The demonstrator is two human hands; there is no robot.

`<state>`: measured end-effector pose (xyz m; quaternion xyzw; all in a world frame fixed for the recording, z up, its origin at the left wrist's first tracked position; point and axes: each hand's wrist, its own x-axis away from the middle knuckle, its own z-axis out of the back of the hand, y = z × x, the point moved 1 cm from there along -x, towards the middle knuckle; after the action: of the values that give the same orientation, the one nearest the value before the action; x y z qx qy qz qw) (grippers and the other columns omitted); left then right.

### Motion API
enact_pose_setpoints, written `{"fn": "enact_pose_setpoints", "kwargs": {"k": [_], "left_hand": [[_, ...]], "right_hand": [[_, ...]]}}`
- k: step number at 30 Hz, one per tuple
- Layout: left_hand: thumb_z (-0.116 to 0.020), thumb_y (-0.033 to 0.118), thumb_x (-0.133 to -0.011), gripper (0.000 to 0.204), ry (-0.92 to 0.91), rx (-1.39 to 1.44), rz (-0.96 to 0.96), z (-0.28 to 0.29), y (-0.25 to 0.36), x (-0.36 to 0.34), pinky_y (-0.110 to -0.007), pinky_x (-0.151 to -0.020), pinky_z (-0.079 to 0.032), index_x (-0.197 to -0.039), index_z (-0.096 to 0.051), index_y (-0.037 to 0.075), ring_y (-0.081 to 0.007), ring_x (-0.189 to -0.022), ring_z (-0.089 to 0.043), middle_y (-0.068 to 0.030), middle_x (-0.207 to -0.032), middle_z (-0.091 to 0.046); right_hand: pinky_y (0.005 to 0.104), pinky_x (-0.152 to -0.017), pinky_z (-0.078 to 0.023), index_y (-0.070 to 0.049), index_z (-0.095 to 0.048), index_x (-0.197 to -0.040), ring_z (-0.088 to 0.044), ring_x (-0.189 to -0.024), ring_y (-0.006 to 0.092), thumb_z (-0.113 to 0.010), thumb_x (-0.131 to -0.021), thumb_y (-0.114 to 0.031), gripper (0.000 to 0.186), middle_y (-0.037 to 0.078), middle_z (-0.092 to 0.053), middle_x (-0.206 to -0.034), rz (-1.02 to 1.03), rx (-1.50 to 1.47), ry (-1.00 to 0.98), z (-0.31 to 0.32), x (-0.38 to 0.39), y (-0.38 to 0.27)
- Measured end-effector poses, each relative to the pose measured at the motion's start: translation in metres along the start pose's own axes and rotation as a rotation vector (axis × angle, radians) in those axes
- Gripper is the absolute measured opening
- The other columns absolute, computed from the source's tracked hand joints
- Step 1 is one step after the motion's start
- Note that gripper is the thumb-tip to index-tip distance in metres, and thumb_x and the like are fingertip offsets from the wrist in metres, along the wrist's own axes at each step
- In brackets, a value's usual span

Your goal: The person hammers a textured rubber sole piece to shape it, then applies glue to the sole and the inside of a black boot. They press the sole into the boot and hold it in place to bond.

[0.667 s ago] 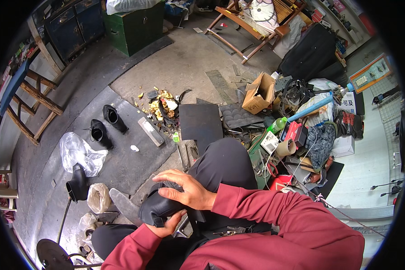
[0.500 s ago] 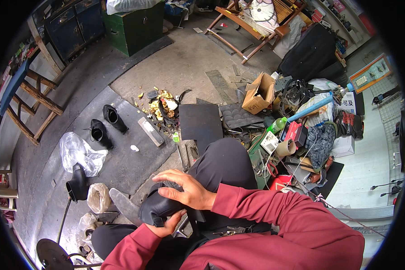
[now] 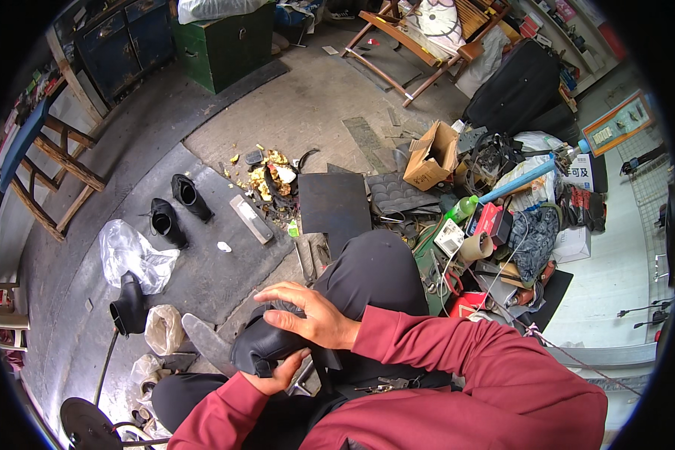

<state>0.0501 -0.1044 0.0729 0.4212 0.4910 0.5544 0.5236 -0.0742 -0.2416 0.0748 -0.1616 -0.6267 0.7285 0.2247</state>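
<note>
Smooth, dull-sheened black leather-like footwear [image 3: 259, 346], rounded and softly creased, sits low in the centre, above the lap of a seated person in matte dark trousers [image 3: 375, 274] and a soft maroon top [image 3: 442, 341]. Beside it, a flat grey piece with a rounded end [image 3: 201, 339] points up and left. On the dark floor sheet [image 3: 225, 281] lie a crinkled clear plastic bag [image 3: 131, 255] and black ankle boots [image 3: 166, 223].

The left hand [image 3: 281, 373] reaches in from below, curled around the footwear's near edge, pinching it with the thumb uppermost. The right hand [image 3: 313, 319] crosses from the right, palm down over it, fingers extended leftward and thumb spread apart; whether its fingertips press cannot be told. The footwear is tilted, its upper part hidden by the right hand.
</note>
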Motion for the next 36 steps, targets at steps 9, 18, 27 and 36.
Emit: {"fn": "enact_pose_setpoints", "kwargs": {"k": [9,18,27,36], "left_hand": [[-0.084,0.005,-0.085,0.038,0.026,0.062,0.042,-0.0024,-0.0045,0.0015,-0.035,-0.086,-0.061,-0.121,-0.07,0.003,-0.0217,-0.096,-0.077,-0.0106,-0.105,-0.077],[-0.084,0.004,-0.085,0.041,0.022,0.107,0.069,-0.0032,-0.0064,0.0018,-0.035,-0.087,-0.061,-0.123,-0.069,0.002,-0.0213,-0.098,-0.077,-0.0108,-0.107,-0.077],[-0.084,0.004,-0.085,0.041,0.014,0.106,0.079,-0.003,-0.0065,0.002,-0.035,-0.086,-0.061,-0.123,-0.07,0.002,-0.0215,-0.098,-0.077,-0.0111,-0.106,-0.077],[-0.084,0.011,-0.083,0.032,0.059,0.034,-0.011,-0.001,-0.0029,-0.0008,-0.038,-0.089,-0.059,-0.114,-0.075,0.007,-0.0279,-0.097,-0.077,-0.0115,-0.105,-0.078]], "right_hand": [[0.0408,-0.111,-0.044,-0.001,-0.069,-0.129,-0.062,-0.126,0.0324,-0.065,-0.103,-0.047,0.053,0.018,-0.067,-0.127,-0.022,-0.025,0.005,-0.0001,0.0002,0.0017],[0.0402,-0.11,-0.045,-0.002,-0.069,-0.129,-0.062,-0.124,0.0316,-0.065,-0.103,-0.048,0.052,0.017,-0.067,-0.126,-0.047,-0.046,0.009,0.0003,0.0002,0.0015],[0.0394,-0.109,-0.045,-0.002,-0.069,-0.128,-0.063,-0.123,0.0308,-0.065,-0.103,-0.048,0.052,0.016,-0.067,-0.126,-0.051,-0.053,0.004,0.0007,-0.0003,0.002],[0.0378,-0.115,-0.04,-0.002,-0.067,-0.134,-0.058,-0.131,0.026,-0.062,-0.106,-0.042,0.049,0.014,-0.065,-0.132,-0.039,-0.071,-0.049,0.0053,0.001,-0.004]]}}
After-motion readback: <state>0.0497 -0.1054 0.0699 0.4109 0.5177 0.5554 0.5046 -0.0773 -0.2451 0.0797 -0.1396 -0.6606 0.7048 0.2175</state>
